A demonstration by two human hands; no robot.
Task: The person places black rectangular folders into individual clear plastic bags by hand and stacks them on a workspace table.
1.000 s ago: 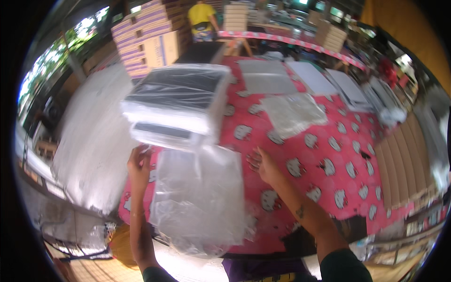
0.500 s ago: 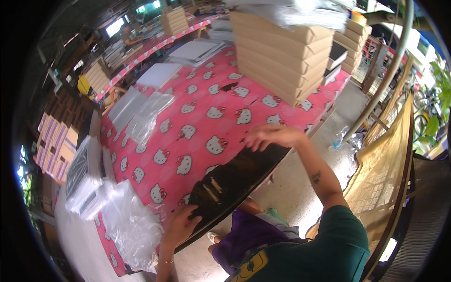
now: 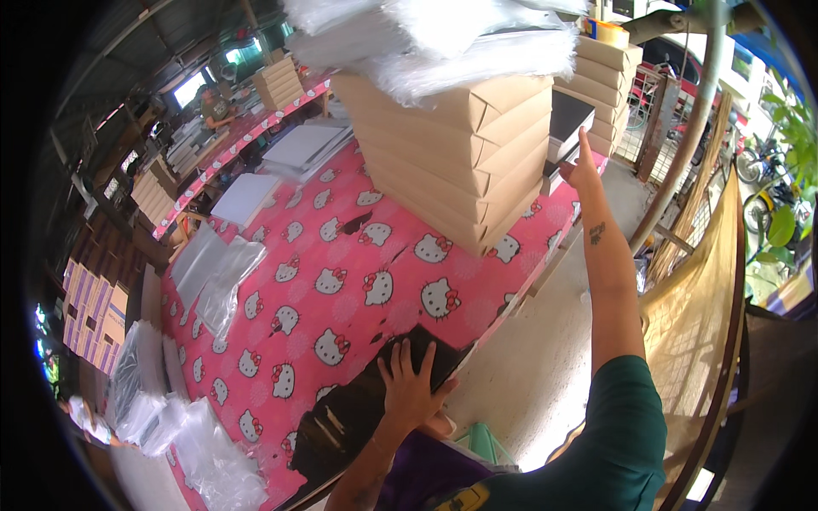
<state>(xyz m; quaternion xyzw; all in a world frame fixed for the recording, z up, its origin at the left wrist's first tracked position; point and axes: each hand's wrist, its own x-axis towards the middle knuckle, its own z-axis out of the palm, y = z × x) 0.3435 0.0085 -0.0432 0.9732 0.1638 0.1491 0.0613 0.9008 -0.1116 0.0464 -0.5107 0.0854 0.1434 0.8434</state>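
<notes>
My left hand lies flat with its fingers spread on a glossy black sheet. The sheet covers the near edge of the table and has pale worn streaks. Far out to the right, my right hand is stretched toward a stack of flat black-topped boxes with white sides. At least one of its digits is extended, and nothing shows in its grasp. Whether it touches the boxes, I cannot tell. Beside them stands a tall pile of brown paper-wrapped packs, topped by clear plastic bags.
The table wears a pink cat-print cover. Clear plastic sleeves, white boards and bundled plastic bags lie along its left side. A metal pole and yellowish netting stand to the right. Another person sits far back.
My right hand has left the black sheet and reached far forward to the black-topped boxes. My left hand has shifted right along the sheet. The view has turned.
</notes>
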